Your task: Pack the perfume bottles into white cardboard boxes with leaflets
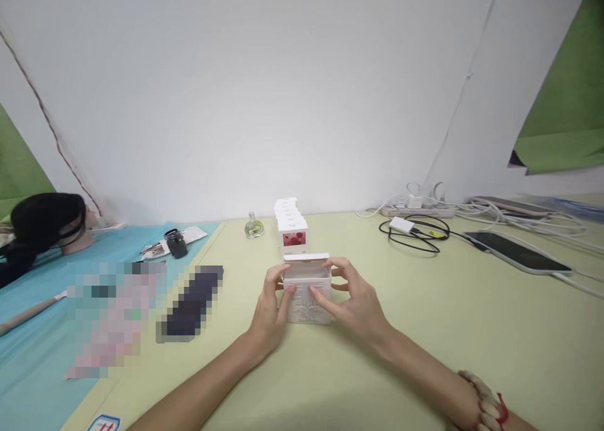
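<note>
Between my two hands stands a small white cardboard box (pixel 309 305) with printed text on the side facing me. Its lid flap is raised at the back, so the top is open; what lies inside is hidden. My left hand (pixel 272 299) grips the box's left side, thumb on the front face and fingers at the upper edge. On the other side, my right hand (pixel 353 296) holds it with the thumb on the front and the index finger at the flap. Just behind is a row of similar white boxes (pixel 293 239), the nearest with a red picture.
A green glass bottle (pixel 254 228) stands left of the row. Cables, a power strip (pixel 419 211) and a phone (pixel 519 253) lie at the right. On the blue cloth (pixel 42 355) at left are a dark jar (pixel 176 243) and a mannequin head (pixel 78 229); blurred items lie nearby.
</note>
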`<state>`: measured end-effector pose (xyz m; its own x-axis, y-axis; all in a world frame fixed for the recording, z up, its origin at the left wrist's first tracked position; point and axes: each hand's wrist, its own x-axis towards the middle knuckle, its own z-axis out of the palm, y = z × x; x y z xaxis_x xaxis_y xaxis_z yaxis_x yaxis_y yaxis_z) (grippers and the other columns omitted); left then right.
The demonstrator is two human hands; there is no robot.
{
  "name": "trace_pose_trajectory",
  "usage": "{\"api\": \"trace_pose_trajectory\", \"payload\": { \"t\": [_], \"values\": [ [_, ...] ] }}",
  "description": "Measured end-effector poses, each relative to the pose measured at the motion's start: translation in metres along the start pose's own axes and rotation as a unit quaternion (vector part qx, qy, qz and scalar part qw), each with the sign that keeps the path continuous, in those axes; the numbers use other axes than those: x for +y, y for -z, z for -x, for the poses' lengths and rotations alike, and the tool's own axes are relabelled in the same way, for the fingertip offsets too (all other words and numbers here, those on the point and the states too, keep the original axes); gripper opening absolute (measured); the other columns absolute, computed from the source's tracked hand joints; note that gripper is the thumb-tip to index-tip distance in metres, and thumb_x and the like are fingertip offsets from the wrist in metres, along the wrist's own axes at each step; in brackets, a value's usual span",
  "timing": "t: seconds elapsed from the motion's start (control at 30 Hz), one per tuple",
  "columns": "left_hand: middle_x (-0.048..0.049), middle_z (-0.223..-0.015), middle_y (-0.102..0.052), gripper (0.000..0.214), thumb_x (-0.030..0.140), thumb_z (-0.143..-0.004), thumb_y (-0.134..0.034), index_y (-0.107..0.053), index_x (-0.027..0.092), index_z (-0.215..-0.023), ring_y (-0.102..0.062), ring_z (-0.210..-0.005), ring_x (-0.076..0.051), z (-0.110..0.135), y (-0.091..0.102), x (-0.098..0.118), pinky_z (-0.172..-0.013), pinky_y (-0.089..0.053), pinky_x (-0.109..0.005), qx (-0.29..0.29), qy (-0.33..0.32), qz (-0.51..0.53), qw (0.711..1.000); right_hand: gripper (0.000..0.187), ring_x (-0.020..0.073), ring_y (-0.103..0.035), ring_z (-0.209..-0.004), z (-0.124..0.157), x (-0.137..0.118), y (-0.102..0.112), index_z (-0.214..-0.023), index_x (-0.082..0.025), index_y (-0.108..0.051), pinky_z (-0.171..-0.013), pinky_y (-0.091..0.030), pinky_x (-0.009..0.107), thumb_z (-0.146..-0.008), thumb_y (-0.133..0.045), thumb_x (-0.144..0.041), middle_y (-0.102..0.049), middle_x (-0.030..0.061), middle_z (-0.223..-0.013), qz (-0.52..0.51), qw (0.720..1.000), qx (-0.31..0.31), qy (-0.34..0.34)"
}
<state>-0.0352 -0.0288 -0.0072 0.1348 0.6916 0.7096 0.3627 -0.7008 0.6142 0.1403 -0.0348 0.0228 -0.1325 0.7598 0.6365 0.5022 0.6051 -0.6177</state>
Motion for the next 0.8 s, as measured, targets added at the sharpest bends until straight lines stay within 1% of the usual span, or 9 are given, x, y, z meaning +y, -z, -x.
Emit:
{"api": "trace_pose_trajectory", "payload": {
  "t": [0.1, 0.2, 0.3, 0.37, 0.43, 0.53, 0.67, 0.8],
  "values": [
    [-0.0086, -0.115, -0.045, 0.034, 0.021, -0.089, -0.038, -0.031, 0.026, -0.121, -0.051, -0.094, -0.014, 0.001, -0.002, -0.001, -0.075, -0.048, -0.031, 0.003, -0.053, -0.004, 0.999, 0.031, 0.0157, -0.059, -0.086, 0.001, 0.001, 0.002, -0.093, -0.025, -0.039, -0.069, -0.056, 0.032, -0.073, -0.060, -0.036, -0.053, 0.0027, -0.103, 0.013, 0.999, 0.025, 0.022],
    [-0.0082, -0.113, -0.045, 0.032, 0.018, -0.088, -0.039, -0.032, 0.025, -0.119, -0.050, -0.093, -0.014, 0.001, -0.002, -0.001, -0.071, -0.048, -0.029, -0.004, -0.094, -0.010, 0.996, 0.027, 0.0146, -0.058, -0.088, 0.002, 0.005, 0.002, -0.086, -0.023, -0.038, -0.065, -0.055, 0.027, -0.074, -0.060, -0.034, -0.050, 0.0038, -0.105, 0.015, 0.997, 0.046, 0.058],
    [-0.0083, -0.113, -0.043, 0.031, 0.017, -0.089, -0.038, -0.032, 0.025, -0.118, -0.048, -0.096, -0.013, 0.001, -0.002, -0.001, -0.072, -0.048, -0.028, -0.009, -0.100, -0.011, 0.995, 0.020, 0.0145, -0.057, -0.089, 0.003, 0.009, 0.000, -0.090, -0.023, -0.043, -0.061, -0.053, 0.024, -0.078, -0.056, -0.030, -0.050, 0.0048, -0.104, 0.046, 0.990, 0.063, 0.114],
    [-0.0083, -0.113, -0.042, 0.031, 0.016, -0.089, -0.038, -0.031, 0.025, -0.118, -0.048, -0.098, -0.014, 0.001, -0.002, 0.000, -0.074, -0.048, -0.028, -0.011, -0.094, -0.007, 0.995, 0.014, 0.0147, -0.058, -0.087, 0.004, 0.009, 0.000, -0.092, -0.023, -0.048, -0.057, -0.051, 0.022, -0.080, -0.053, -0.029, -0.049, 0.0054, -0.104, 0.078, 0.986, 0.057, 0.134],
    [-0.0081, -0.113, -0.042, 0.031, 0.016, -0.089, -0.037, -0.031, 0.025, -0.118, -0.048, -0.098, -0.013, 0.002, -0.002, 0.000, -0.075, -0.048, -0.028, -0.011, -0.091, -0.006, 0.996, 0.012, 0.0141, -0.058, -0.084, 0.004, 0.007, 0.001, -0.093, -0.025, -0.052, -0.052, -0.049, 0.021, -0.082, -0.050, -0.029, -0.047, 0.0057, -0.108, 0.098, 0.987, 0.036, 0.120],
    [-0.0075, -0.112, -0.042, 0.032, 0.016, -0.089, -0.038, -0.031, 0.025, -0.119, -0.048, -0.097, -0.013, 0.003, -0.003, 0.000, -0.074, -0.048, -0.026, -0.006, -0.097, -0.013, 0.995, 0.018, 0.0128, -0.058, -0.081, 0.004, 0.002, 0.002, -0.100, -0.027, -0.054, -0.052, -0.049, 0.021, -0.083, -0.048, -0.032, -0.045, 0.0051, -0.113, 0.091, 0.993, 0.005, 0.077],
    [-0.0071, -0.111, -0.041, 0.033, 0.015, -0.088, -0.039, -0.031, 0.025, -0.119, -0.048, -0.095, -0.012, 0.003, -0.003, -0.001, -0.072, -0.048, -0.024, -0.002, -0.105, -0.012, 0.994, 0.028, 0.0122, -0.057, -0.079, 0.003, -0.001, 0.002, -0.111, -0.029, -0.050, -0.056, -0.051, 0.023, -0.083, -0.047, -0.033, -0.044, 0.0045, -0.115, 0.076, 0.996, -0.005, 0.054],
    [-0.0071, -0.110, -0.041, 0.033, 0.015, -0.088, -0.039, -0.032, 0.025, -0.119, -0.047, -0.099, -0.013, 0.003, -0.004, -0.002, -0.073, -0.048, -0.025, 0.001, -0.108, -0.009, 0.994, 0.031, 0.0116, -0.057, -0.076, 0.003, -0.001, 0.002, -0.113, -0.029, -0.049, -0.056, -0.052, 0.023, -0.083, -0.047, -0.034, -0.044, 0.0046, -0.117, 0.076, 0.996, -0.011, 0.048]
  ]
}}
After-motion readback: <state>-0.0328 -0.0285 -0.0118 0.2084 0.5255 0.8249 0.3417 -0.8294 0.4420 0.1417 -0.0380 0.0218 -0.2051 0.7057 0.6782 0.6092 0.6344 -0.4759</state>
